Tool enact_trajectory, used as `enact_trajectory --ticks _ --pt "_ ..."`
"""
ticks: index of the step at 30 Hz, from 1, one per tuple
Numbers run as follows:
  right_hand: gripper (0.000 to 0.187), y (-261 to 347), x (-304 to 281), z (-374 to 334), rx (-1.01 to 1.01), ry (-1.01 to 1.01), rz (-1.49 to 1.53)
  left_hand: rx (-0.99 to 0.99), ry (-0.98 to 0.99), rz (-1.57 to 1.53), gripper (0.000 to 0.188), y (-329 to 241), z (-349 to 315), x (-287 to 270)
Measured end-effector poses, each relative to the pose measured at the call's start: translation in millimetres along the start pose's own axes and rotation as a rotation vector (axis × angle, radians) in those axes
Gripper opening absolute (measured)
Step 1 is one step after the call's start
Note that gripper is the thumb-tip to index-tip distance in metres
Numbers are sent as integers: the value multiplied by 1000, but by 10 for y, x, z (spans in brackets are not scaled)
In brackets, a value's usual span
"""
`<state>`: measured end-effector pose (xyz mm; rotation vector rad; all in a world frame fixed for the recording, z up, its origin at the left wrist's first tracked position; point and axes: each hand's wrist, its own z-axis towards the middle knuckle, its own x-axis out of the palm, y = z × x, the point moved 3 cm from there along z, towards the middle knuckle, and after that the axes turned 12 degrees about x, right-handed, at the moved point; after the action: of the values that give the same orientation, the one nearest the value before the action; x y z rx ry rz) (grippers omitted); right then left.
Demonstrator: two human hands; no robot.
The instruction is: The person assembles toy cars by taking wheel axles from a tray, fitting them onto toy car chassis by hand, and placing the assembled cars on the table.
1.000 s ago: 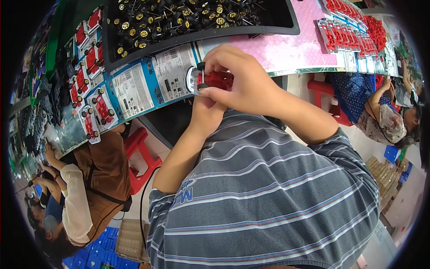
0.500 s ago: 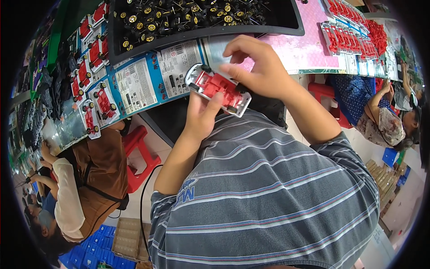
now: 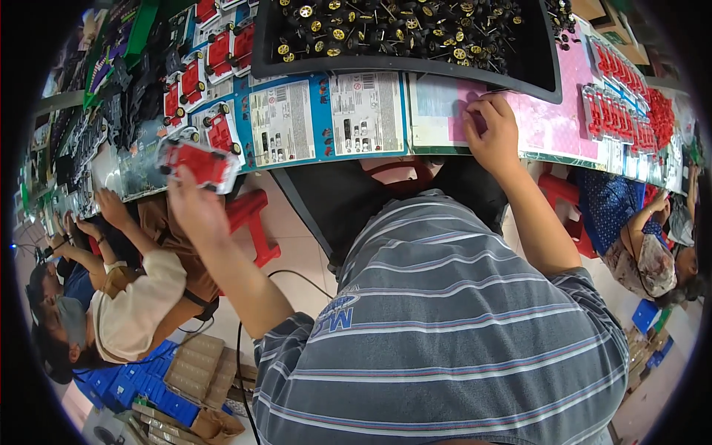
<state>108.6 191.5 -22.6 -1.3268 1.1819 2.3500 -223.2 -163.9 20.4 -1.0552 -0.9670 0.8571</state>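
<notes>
A red toy car [image 3: 199,165] in clear plastic packaging sits in my left hand [image 3: 194,209], out at about nine o'clock, just off the near edge of the surface [image 3: 571,126]. The packaging looks glossy and hard, the car body a bright moulded red with pale wheels at its ends. Its long axis runs roughly from nine to four o'clock, tilted a little down to the right; I cannot tell which end is the front. My left fingers are closed on its underside, gripping it from below.

At about one o'clock my right hand [image 3: 492,132] rests on a pink sheet [image 3: 549,122] on the surface, fingers curled down against it; I cannot tell whether they pinch anything.

Between my hands lie flat printed cards [image 3: 326,119], blue-bordered with pale panels, side by side. Beyond them, at twelve o'clock, a black tray [image 3: 415,68] holds a heap of small black wheels with yellow hubs on thin axles [image 3: 386,26]. More packed red cars [image 3: 211,63] stand in rows at eleven o'clock, and another batch [image 3: 627,96] at two o'clock. A red stool [image 3: 251,222] stands under the surface just right of my left wrist. Another person's arm [image 3: 133,311] in a cream sleeve reaches in at eight o'clock.
</notes>
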Motion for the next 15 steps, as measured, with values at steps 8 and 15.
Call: enact_trajectory --ticks 8,15 --pt "13 16 9 -1 -12 -25 -39 -47 -42 337 33 -295 489 -267" --pt "12 29 34 -2 -3 -48 -48 -147 202 421 30 232 139 514"
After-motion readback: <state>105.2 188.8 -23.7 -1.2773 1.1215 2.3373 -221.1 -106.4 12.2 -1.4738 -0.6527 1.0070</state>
